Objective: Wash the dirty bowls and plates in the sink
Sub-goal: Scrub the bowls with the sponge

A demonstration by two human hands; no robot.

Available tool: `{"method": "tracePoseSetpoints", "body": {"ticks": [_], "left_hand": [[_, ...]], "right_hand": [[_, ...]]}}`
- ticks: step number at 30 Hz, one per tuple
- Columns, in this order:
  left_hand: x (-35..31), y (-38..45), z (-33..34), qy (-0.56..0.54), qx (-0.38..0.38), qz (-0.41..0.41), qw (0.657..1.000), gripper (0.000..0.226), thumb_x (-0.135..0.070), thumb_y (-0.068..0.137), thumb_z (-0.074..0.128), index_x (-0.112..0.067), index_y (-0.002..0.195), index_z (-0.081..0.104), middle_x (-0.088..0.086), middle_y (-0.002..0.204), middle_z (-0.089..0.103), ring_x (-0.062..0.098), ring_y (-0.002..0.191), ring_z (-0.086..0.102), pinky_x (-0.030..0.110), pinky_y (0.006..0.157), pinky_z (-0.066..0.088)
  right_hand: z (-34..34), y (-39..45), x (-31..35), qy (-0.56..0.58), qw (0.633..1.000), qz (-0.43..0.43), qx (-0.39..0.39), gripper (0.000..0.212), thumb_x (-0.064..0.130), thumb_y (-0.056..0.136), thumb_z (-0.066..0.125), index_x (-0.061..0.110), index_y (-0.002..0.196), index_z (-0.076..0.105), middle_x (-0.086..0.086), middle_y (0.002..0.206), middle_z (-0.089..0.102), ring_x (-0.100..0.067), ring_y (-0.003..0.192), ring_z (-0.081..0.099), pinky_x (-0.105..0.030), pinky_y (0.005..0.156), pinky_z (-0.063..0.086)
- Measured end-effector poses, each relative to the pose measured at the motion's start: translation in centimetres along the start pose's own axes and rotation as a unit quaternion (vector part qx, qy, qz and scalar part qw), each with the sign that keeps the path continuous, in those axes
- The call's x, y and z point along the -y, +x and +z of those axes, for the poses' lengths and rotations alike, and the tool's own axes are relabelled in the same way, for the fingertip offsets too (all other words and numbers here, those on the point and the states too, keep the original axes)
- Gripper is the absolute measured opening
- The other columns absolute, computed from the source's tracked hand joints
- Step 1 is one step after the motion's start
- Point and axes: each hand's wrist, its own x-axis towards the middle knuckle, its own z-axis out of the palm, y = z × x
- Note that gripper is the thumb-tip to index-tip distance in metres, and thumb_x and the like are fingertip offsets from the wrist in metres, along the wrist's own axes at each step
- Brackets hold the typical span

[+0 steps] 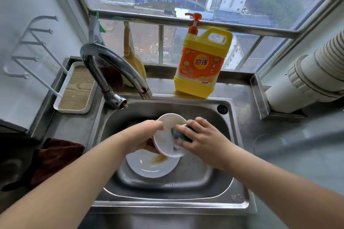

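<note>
Over the steel sink (229, 156) my left hand (143, 135) grips a small white bowl (165, 135) by its left rim, tilted so its inside faces right. My right hand (201, 137) holds a dark scouring sponge (179, 133) pressed against the bowl's inside. Below them, on the sink floor, lies a white plate (149, 166) smeared with brown sauce near its top edge.
A curved chrome tap (111, 67) arches over the sink's back left. A yellow and orange dish soap bottle (202, 59) stands on the ledge behind. A white tray (74, 89) sits at the left, a dark red cloth (55, 156) on the left counter, and a white pipe (307, 80) at the right.
</note>
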Motion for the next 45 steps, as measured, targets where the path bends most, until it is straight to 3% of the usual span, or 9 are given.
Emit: {"method": "tracePoseSetpoints", "body": {"ticks": [4,7,10,16,20,25,33,40,45], "left_hand": [[1.4,1.7,2.3,-0.024,-0.103,0.094,0.990,0.023,-0.016,0.095,0.037,-0.014,0.116,0.047,0.014,0.110,0.057,0.029,0.100,0.059,0.051,0.088,0.053],[4.0,2.2,4.2,-0.052,-0.172,0.112,0.977,0.024,-0.016,0.095,0.041,-0.016,0.118,0.041,0.012,0.108,0.059,0.028,0.101,0.058,0.044,0.089,0.049],[5.5,1.4,4.3,-0.088,-0.140,0.082,0.983,0.032,-0.019,0.088,0.053,-0.011,0.117,0.043,0.017,0.109,0.062,0.029,0.099,0.062,0.050,0.091,0.052],[1.7,1.0,-0.4,-0.120,0.026,-0.023,0.992,0.037,-0.030,0.092,0.050,-0.009,0.122,0.055,0.022,0.117,0.064,0.034,0.100,0.065,0.045,0.079,0.057],[0.3,1.4,1.5,-0.102,-0.040,0.040,0.993,0.026,-0.019,0.097,0.043,-0.006,0.118,0.052,0.021,0.107,0.063,0.032,0.097,0.065,0.049,0.083,0.055],[3.1,1.7,4.6,-0.210,-0.097,0.066,0.971,0.021,-0.020,0.095,0.053,-0.010,0.111,0.046,0.016,0.094,0.062,0.022,0.079,0.065,0.030,0.058,0.052],[0.8,1.2,-0.9,-0.023,0.010,-0.008,1.000,0.035,-0.034,0.090,0.055,-0.013,0.117,0.059,0.021,0.111,0.067,0.036,0.100,0.065,0.046,0.083,0.053],[2.7,1.3,2.2,-0.077,-0.108,0.086,0.987,0.014,-0.021,0.098,0.043,-0.023,0.099,0.057,0.006,0.093,0.059,0.018,0.075,0.058,0.026,0.052,0.048],[5.1,0.7,3.0,-0.131,-0.138,0.090,0.978,0.022,-0.016,0.100,0.039,-0.029,0.097,0.057,0.004,0.099,0.062,0.020,0.086,0.060,0.030,0.060,0.052]], "right_hand": [[-0.1,1.6,3.3,0.070,0.964,0.243,0.083,0.044,0.029,0.051,0.079,0.031,0.094,0.072,-0.007,0.107,0.066,-0.030,0.078,0.059,-0.034,0.071,0.047],[-0.8,3.3,7.2,0.298,0.838,0.431,0.154,0.041,0.037,0.082,0.059,0.037,0.123,0.055,-0.002,0.123,0.053,-0.029,0.100,0.047,-0.033,0.085,0.040],[0.6,2.1,7.9,0.327,0.866,0.364,0.105,0.038,0.028,0.085,0.054,0.036,0.123,0.056,0.000,0.123,0.056,-0.029,0.097,0.049,-0.034,0.084,0.043],[0.9,0.0,0.6,0.063,0.998,-0.011,0.006,0.037,0.022,0.078,0.043,0.031,0.103,0.069,-0.009,0.123,0.062,-0.031,0.094,0.057,-0.039,0.082,0.048],[0.3,1.1,0.6,0.066,0.982,0.173,0.030,0.044,0.022,0.056,0.074,0.030,0.099,0.072,-0.008,0.113,0.067,-0.030,0.081,0.060,-0.037,0.074,0.050],[-0.1,2.8,6.4,0.375,0.818,0.423,0.105,0.052,0.033,0.082,0.060,0.041,0.132,0.049,0.003,0.121,0.057,-0.030,0.102,0.050,-0.033,0.090,0.044],[0.8,-0.3,2.1,0.137,0.990,0.042,-0.008,0.044,0.021,0.065,0.070,0.034,0.107,0.068,-0.003,0.120,0.064,-0.027,0.089,0.059,-0.037,0.080,0.050],[-0.1,1.2,4.4,0.301,0.904,0.289,0.096,0.055,0.041,0.073,0.075,0.039,0.126,0.059,0.010,0.134,0.053,-0.024,0.101,0.044,-0.027,0.093,0.035],[0.1,1.0,5.9,0.362,0.861,0.318,0.161,0.060,0.055,0.072,0.073,0.038,0.127,0.058,0.015,0.133,0.053,-0.019,0.107,0.038,-0.021,0.094,0.031]]}}
